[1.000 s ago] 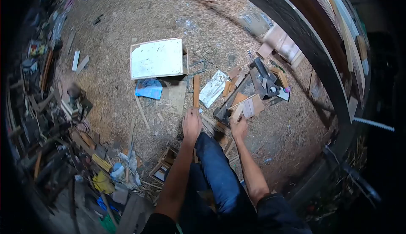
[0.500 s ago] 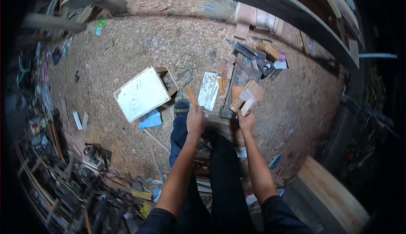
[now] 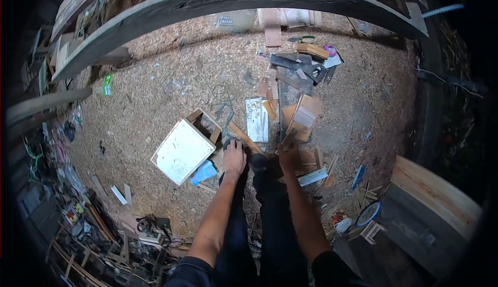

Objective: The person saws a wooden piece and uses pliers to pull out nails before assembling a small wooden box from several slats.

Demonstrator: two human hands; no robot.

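Sawdust floor (image 3: 155, 74) is strewn with offcuts (image 3: 264, 87), a white-topped box (image 3: 181, 151) at left. A wooden slat (image 3: 245, 137) is gripped in the left hand (image 3: 234, 157) beside it; stacked boards (image 3: 303, 115) are clasped in the right hand (image 3: 289, 157). Both loads appear lifted, neither yet set down.

single head-worn view, high above, facing steeply down onto sawdust floor (image 3: 171, 69), wide fisheye
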